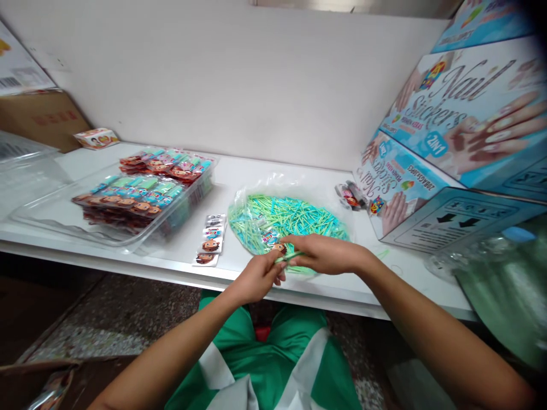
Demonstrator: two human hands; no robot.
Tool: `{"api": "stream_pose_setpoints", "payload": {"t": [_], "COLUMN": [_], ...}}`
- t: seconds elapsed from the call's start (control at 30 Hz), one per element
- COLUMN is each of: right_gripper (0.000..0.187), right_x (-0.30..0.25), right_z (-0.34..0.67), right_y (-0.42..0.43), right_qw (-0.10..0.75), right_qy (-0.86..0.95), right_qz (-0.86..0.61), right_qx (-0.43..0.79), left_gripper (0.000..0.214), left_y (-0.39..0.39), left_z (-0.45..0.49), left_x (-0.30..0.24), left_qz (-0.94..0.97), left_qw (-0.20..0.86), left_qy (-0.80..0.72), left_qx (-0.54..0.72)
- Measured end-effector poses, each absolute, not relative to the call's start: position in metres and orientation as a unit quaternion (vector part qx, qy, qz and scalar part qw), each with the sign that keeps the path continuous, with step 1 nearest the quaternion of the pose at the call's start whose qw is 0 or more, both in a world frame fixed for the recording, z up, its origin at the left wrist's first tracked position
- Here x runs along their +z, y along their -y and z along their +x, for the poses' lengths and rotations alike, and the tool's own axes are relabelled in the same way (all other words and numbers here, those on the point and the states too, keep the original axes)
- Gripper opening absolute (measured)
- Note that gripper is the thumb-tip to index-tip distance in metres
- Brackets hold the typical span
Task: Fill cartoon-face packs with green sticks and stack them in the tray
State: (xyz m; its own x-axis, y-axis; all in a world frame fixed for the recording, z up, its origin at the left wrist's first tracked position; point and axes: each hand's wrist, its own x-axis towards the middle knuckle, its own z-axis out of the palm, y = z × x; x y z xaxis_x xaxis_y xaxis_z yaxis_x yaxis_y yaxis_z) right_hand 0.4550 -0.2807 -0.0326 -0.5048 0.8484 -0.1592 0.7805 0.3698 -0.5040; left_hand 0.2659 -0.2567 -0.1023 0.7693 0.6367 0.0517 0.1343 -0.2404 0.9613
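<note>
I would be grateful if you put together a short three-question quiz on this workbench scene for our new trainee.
1. Multiple choice: what colours are the thin sticks in the clear bag?
a) red and white
b) green and blue
c) black and yellow

2. True or false: in the picture, the clear tray stands to the left of that bag.

3. Short answer: which of the person's hands is nearer the flat cartoon-printed pieces on the white table?

Key:
1. b, green and blue.
2. True.
3. The left hand.
</note>
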Motion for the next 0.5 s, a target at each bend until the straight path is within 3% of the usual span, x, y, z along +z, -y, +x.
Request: {"api": "stream_pose_setpoints", "payload": {"t": [0.13, 0.3, 0.5], "right_gripper": [0.026, 0.024, 0.037], "right_x": [-0.04, -0.059, -0.078], "right_z": [0.45, 0.434, 0.441], "right_y": [0.279, 0.276, 0.283], "right_qw": [0.107, 0.193, 0.378], "right_qy": [0.803, 0.777, 0.598], "right_qz": [-0.537, -0.56, -0.582], "right_qx": [0.237, 0.217, 0.402], "left_gripper": [0.034, 0.034, 0.037], "left_y": [0.259, 0.26, 0.265], "left_z": [0.27, 0.274, 0.274], "left_x": [-0.11, -0.113, -0.115], "left_qz": [0.609, 0.582, 0.481], "left_qw": [0.736, 0.76, 0.79], "left_qy": [-0.22, -0.217, -0.272], "left_qx": [0.196, 0.192, 0.264]}}
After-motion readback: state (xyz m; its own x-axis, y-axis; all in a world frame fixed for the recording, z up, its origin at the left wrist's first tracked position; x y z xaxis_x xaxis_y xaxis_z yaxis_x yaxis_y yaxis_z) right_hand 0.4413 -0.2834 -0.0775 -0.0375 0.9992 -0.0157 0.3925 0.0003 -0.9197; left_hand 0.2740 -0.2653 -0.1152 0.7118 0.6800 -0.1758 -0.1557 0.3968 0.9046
